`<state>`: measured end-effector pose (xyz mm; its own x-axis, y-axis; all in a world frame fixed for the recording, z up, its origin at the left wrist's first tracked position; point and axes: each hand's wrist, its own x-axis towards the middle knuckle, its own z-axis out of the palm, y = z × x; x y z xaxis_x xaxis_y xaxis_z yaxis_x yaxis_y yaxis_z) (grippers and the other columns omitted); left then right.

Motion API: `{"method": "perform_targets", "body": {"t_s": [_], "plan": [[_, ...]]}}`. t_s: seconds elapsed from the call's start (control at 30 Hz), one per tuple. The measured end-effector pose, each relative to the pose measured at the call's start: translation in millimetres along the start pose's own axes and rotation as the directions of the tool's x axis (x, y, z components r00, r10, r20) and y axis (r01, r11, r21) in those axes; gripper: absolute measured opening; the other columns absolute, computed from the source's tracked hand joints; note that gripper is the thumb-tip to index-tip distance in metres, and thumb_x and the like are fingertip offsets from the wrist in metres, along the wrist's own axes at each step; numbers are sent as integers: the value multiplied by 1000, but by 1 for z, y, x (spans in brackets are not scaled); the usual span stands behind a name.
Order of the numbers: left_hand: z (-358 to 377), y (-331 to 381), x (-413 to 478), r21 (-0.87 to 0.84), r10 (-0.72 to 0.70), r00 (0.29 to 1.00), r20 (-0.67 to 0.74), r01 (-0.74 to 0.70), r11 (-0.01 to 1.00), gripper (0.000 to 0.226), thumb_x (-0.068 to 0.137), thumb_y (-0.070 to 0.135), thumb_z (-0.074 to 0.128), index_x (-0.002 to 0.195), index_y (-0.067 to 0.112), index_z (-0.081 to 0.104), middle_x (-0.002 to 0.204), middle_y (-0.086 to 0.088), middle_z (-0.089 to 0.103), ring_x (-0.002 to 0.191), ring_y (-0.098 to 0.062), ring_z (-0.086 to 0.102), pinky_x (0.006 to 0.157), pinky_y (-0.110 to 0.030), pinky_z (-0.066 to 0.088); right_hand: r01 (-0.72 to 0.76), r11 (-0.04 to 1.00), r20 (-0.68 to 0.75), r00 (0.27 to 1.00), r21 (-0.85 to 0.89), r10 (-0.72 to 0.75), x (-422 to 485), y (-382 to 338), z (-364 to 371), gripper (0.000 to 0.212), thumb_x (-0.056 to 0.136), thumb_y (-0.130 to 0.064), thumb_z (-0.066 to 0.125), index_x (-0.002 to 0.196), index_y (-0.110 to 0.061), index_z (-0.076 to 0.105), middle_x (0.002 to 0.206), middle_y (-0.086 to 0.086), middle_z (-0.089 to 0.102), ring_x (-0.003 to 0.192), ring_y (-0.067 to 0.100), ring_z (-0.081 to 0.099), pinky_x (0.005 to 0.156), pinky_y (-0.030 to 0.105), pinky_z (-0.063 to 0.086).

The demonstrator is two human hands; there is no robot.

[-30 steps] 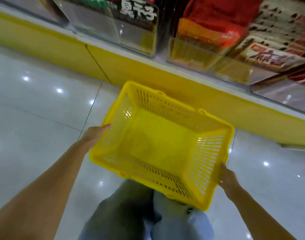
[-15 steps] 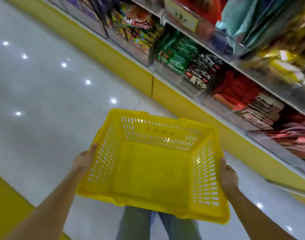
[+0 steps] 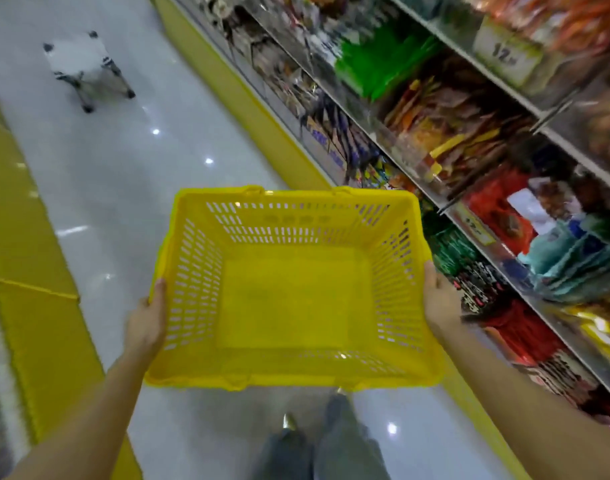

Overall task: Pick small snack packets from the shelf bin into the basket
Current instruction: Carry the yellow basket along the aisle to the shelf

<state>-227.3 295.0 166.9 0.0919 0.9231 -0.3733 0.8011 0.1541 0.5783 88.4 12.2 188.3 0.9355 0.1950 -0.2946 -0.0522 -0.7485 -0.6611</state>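
The view has swung up and along the aisle: a second ago only the lowest shelf front and the yellow plinth showed above the basket, whereas now several tiers of the shelf [image 3: 497, 140] run down the right side, with bins of green, orange, red and teal packets [image 3: 445, 140] in sight, though blurred. The yellow basket [image 3: 289, 375] has come level and squared up in front of the person, and it holds nothing. The left hand [image 3: 145, 320] clamps its left wall, thumb over the rim, and the right hand [image 3: 440, 299] clamps the right wall the same way, so both grips are closed on the basket and neither is free. The basket's right edge hangs just beside the lower bins. I judge that the person is choosing a bin and that picking has not begun; one hand must let go of the basket before any packet can be taken. A small step stool [image 3: 85, 67] stands well apart up the aisle floor.
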Motion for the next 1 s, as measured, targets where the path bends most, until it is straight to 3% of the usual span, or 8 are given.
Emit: {"method": "perform_targets", "body": {"t_s": [0.17,0.27,0.37,0.43,0.6,0.8,0.9,1.0], "plan": [[-34,28,40,-106,-48,988,-149,32,994,72,94,59,27,79,-3,60,93,-41,59,95,-50,57,78,-49,42,157,987,90,983,29,-159,48,-102,24,50,97,-49,29,73,-11,51,77,8,53,85,29,50,67,38,32],[-48,48,66,-150,-73,978,-193,44,988,71,95,57,25,77,-3,58,97,-43,57,95,-51,55,77,-48,40,234,971,118,964,44,-238,82,-159,42,49,97,-49,30,80,-9,52,80,1,51,82,20,46,67,34,28],[-59,64,90,-272,-165,967,-196,108,956,73,95,58,28,101,-9,58,108,-38,56,102,-48,55,87,-51,43,313,949,143,938,41,-316,116,-213,64,50,98,-46,32,64,-10,41,66,3,46,74,24,45,66,34,28],[-67,73,108,-345,-208,956,-205,129,930,68,96,52,31,110,-10,56,113,-36,55,106,-46,54,81,-45,42,348,937,167,922,33,-348,132,-249,82,50,98,-46,32,61,-11,37,63,3,44,70,25,44,62,35,27],[-90,89,160,-298,-203,932,-302,111,948,64,101,37,28,88,-19,56,100,-45,54,94,-48,52,71,-40,27,394,919,221,895,16,-388,160,-329,136,50,97,-47,35,56,-18,30,58,-2,38,65,21,39,64,33,26],[-126,100,252,-270,-217,939,-266,144,952,56,102,30,25,111,-15,55,107,-44,52,104,-51,50,80,-46,32,435,900,272,869,-21,-413,186,-419,210,52,95,-53,32,58,-17,30,58,0,38,55,13,37,50,30,24],[-148,111,296,-337,-243,934,-262,148,930,58,102,34,27,89,-13,57,96,-41,54,92,-46,52,71,-38,28,436,899,277,869,-33,-411,194,-461,241,48,95,-53,32,58,-22,29,59,-2,35,55,11,34,55,33,24],[-168,128,344,-406,-275,924,-267,151,901,54,101,39,30,67,2,49,83,-30,50,78,-27,42,69,-34,26,445,894,274,867,-47,-417,203,-503,270,48,96,-51,31,58,-21,29,59,-2,34,55,12,33,55,34,24]]}}
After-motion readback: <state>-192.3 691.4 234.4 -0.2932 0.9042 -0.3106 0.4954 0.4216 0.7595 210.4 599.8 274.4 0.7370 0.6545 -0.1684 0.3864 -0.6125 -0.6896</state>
